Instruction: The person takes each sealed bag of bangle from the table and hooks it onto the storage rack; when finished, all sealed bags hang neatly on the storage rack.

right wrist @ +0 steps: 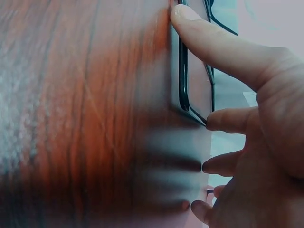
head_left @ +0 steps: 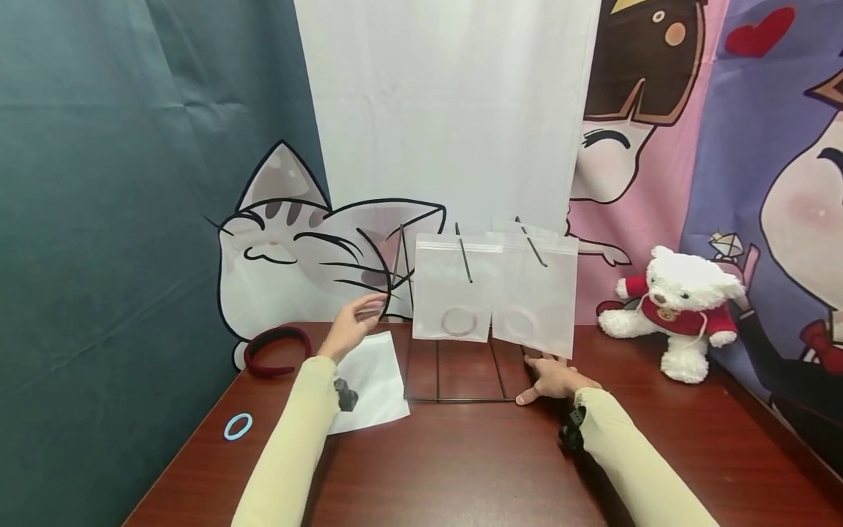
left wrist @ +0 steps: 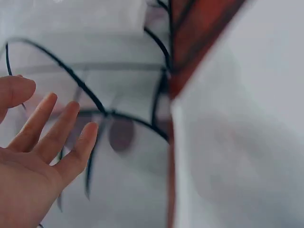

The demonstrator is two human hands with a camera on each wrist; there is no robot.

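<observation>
A black wire display rack stands on the table with hooks at its top. Two clear zip bags hang from the hooks, each with a pale ring inside. My left hand is raised beside the rack's left hook, its fingers spread loosely and holding nothing. At the rack's front right corner, my right hand rests low with fingers splayed. Its thumb presses the front rail, and the index fingertip touches the side wire. The other fingertips are at the tabletop.
A white sheet lies under my left forearm. Further left are a dark red headband and a light blue ring. A white teddy bear in red sits at the right back. Printed curtains stand behind the table.
</observation>
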